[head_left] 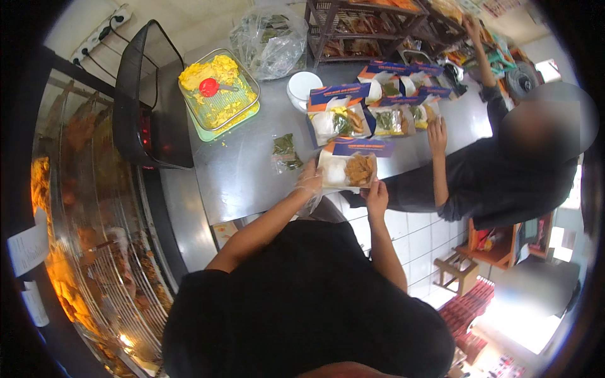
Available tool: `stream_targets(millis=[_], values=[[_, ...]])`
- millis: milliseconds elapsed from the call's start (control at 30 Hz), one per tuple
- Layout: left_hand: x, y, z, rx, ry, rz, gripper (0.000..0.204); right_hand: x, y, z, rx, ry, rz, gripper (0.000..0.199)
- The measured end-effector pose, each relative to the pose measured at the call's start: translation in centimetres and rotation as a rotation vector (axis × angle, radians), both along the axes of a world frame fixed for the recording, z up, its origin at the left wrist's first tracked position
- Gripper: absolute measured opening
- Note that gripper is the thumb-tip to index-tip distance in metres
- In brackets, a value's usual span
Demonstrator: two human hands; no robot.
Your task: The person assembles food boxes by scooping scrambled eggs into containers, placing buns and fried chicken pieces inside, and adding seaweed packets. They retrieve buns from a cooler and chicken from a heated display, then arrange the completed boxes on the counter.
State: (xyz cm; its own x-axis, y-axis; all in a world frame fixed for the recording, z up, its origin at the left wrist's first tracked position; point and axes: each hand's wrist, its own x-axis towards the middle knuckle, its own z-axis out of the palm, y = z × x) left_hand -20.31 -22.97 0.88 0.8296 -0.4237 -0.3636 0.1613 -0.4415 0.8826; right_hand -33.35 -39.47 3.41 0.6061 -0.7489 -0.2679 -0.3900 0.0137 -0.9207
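Both my hands hold an open meal box [364, 148] at the front edge of the steel table. A white mound, likely rice [332, 171], lies in its left side, and brown fried pieces [360, 169] fill the right. My left hand [309, 179], in a clear plastic glove, grips the box's left side. Around the lower right corner close the fingers of my right hand [377, 198]; no glove shows on it. Just beyond my left hand lies a clear packet of green leaves [287, 152].
Several filled boxes [340, 93] stand at the right, beside a co-worker's hand [437, 135]. Behind are a white tub [305, 85], a plastic bag [270, 41] and dark crates [353, 29]. A tray [253, 95] of yellow food holds a red scoop [208, 87]. A lit cabinet [94, 208] borders the left.
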Motion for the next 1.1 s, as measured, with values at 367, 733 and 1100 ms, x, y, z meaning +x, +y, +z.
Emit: stream_targets(millis=[367,733,1100], values=[[2.4,10.2,3.6,-0.332,0.069,0.474,0.039,6.2,4.0,6.9,-0.735,-0.435,0.564,0.025],[16.0,17.6,0.3,-0.021,-0.033,0.856,0.047,43.4,21.8,4.0,-1.192,0.074,0.944,0.027],[17.4,18.7,1.4,-0.413,0.143,0.871,0.032,43.5,24.6,1.0,-1.013,0.124,0.936,0.033]])
